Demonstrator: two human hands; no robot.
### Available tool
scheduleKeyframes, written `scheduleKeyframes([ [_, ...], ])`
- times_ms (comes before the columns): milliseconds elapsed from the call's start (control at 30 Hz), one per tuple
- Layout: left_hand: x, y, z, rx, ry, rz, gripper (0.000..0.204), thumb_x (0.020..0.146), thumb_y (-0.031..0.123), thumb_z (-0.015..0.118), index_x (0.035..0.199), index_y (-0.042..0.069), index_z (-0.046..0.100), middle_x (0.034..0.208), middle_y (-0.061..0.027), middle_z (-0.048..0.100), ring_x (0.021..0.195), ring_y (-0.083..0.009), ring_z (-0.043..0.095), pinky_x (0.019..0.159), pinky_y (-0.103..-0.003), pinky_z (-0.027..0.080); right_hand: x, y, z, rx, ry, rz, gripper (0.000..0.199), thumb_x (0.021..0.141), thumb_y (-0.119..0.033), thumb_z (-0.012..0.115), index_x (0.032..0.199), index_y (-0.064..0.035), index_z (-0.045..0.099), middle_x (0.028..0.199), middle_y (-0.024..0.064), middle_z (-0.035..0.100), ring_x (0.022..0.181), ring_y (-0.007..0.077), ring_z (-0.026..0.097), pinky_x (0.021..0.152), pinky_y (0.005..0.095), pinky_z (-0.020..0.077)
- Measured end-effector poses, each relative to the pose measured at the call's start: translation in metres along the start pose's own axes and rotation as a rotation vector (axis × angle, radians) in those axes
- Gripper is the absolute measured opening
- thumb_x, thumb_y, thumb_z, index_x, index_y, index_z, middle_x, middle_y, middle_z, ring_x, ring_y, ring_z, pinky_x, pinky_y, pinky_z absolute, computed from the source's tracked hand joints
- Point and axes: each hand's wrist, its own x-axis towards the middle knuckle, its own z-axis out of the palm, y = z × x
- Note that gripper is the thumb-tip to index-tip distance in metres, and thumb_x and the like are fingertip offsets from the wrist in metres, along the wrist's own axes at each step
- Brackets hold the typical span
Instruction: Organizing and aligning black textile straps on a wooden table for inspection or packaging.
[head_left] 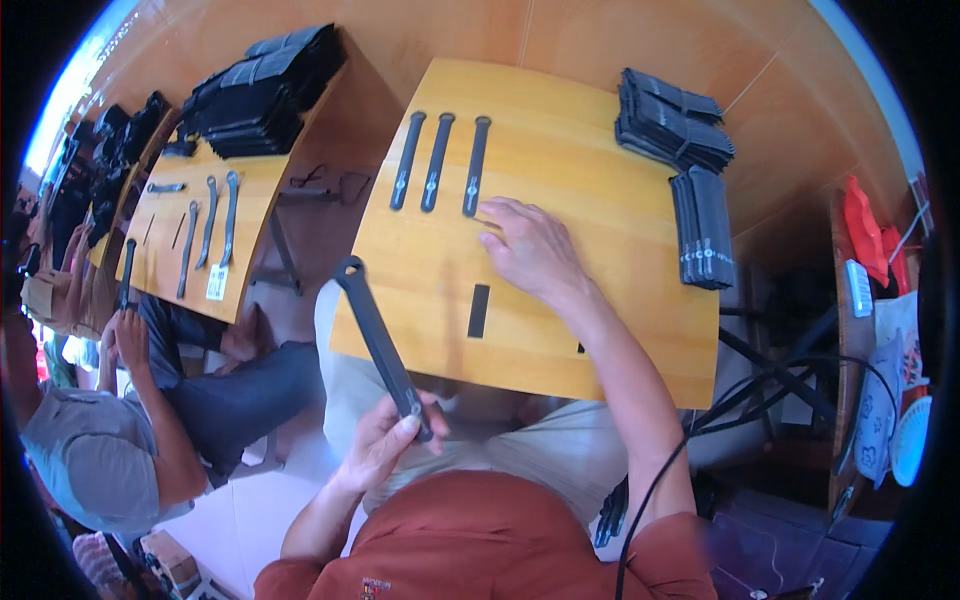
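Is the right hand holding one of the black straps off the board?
No, the right hand lies flat on the wooden board; only the left hand holds a black strap.

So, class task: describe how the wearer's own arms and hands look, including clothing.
Both the left hand and right hand are bare, with no gloves, rings or watch visible. The forearms are uncovered; short rust-red sleeves end near the shoulders. A thin black cable runs beside the right arm.
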Motion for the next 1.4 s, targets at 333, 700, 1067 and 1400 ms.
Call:
scheduleKeyframes([
  [333, 0.039, 0.006, 0.004, -0.108, 0.186, 0.15, 0.033, 0.097, 0.014, 0.068, 0.127, 0.002, 0.059, 0.116, -0.0199, 0.07, 0.101, -0.0206, 0.07, 0.079, -0.027, 0.057, -0.117, -0.071, -0.033, 0.511, -0.137, 0.033, 0.023, 0.092, -0.008, 0.066, 0.113, 0.0018, 0.069, 0.095, 0.0207, 0.071, 0.084, 0.0359, 0.071, 0.072, 0.0411, 0.0569],
  [700, 0.036, 0.0, 0.019, -0.114, 0.177, 0.076, 0.033, 0.098, 0.007, 0.065, 0.128, 0.001, 0.053, 0.12, -0.0194, 0.067, 0.095, -0.0188, 0.07, 0.082, -0.03, 0.059, -0.159, -0.083, -0.015, 0.653, -0.085, 0.003, 0.021, 0.091, -0.004, 0.07, 0.11, 0.0029, 0.07, 0.089, 0.0177, 0.071, 0.076, 0.0313, 0.071, 0.064, 0.038, 0.0559],
  [1067, 0.033, -0.003, 0.023, 0.043, 0.165, 0.107, 0.033, 0.097, 0.001, 0.065, 0.128, -0.002, 0.053, 0.12, -0.0172, 0.068, 0.099, -0.0192, 0.069, 0.088, -0.031, 0.058, -0.165, -0.082, -0.01, 0.61, -0.026, -0.022, 0.018, 0.087, -0.003, 0.072, 0.105, 0.0014, 0.072, 0.086, 0.0157, 0.071, 0.073, 0.0299, 0.071, 0.062, 0.0382, 0.0554],
  [1400, 0.032, -0.008, 0.027, 0.166, 0.238, 0.113, 0.033, 0.096, 0.003, 0.067, 0.126, -0.003, 0.053, 0.12, -0.0164, 0.068, 0.103, -0.0182, 0.067, 0.089, -0.032, 0.058, -0.174, -0.088, -0.004, 0.408, -0.015, 0.007, 0.031, 0.08, 0.005, 0.074, 0.11, -0.0008, 0.07, 0.086, 0.0137, 0.072, 0.073, 0.0284, 0.07, 0.061, 0.0372, 0.0556],
])
